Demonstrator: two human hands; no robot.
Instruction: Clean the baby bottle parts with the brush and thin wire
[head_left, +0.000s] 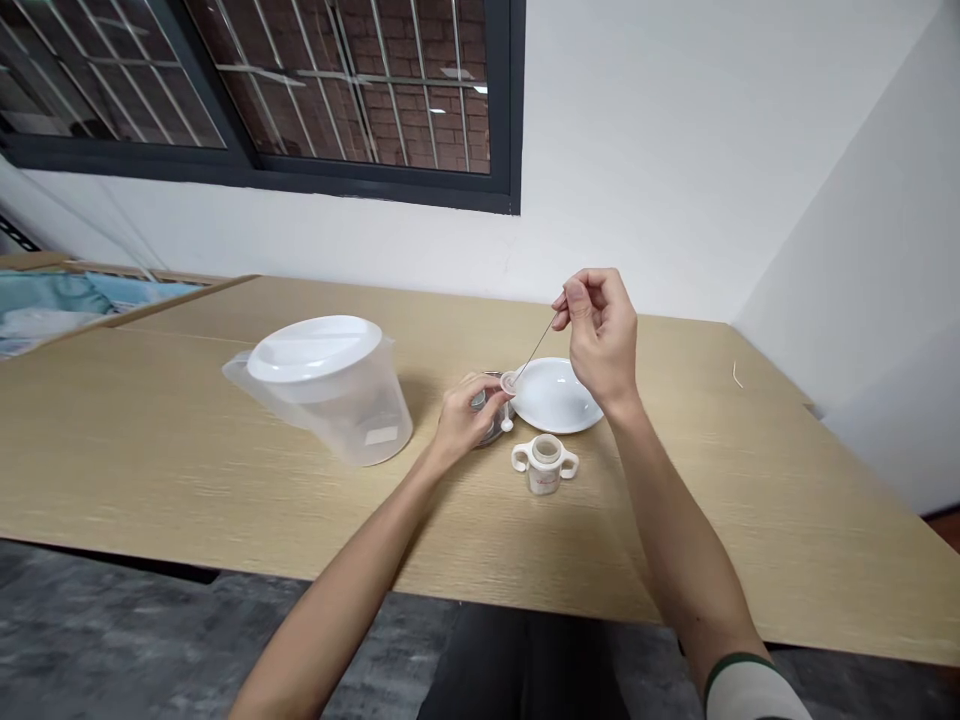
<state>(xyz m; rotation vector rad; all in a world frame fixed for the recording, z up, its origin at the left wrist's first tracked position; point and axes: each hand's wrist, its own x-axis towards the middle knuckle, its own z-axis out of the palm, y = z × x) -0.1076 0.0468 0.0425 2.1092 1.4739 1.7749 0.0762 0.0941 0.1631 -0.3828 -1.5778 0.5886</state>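
My left hand (466, 418) pinches a small whitish round cup lid (509, 383) between thumb and fingers. A small white piece (507, 424) hangs below the lid. My right hand (604, 330) is raised to the right, its fingertips closed on a thin dark wire rod (536, 347). The rod slants down to the left, its lower end at the lid; how far it goes in is hidden. Just in front of the hands stands a white two-handled cup (545, 464), upright with its top uncovered. A metal dish (493, 434) is partly hidden behind my left hand.
A white bowl (556, 395) sits behind the cup. To the left, a clear plastic pitcher (358, 420) with a white lid stands on the wooden table (225, 490). A thin white strip (738, 376) lies at the right. Behind are a wall and a barred window (360, 90).
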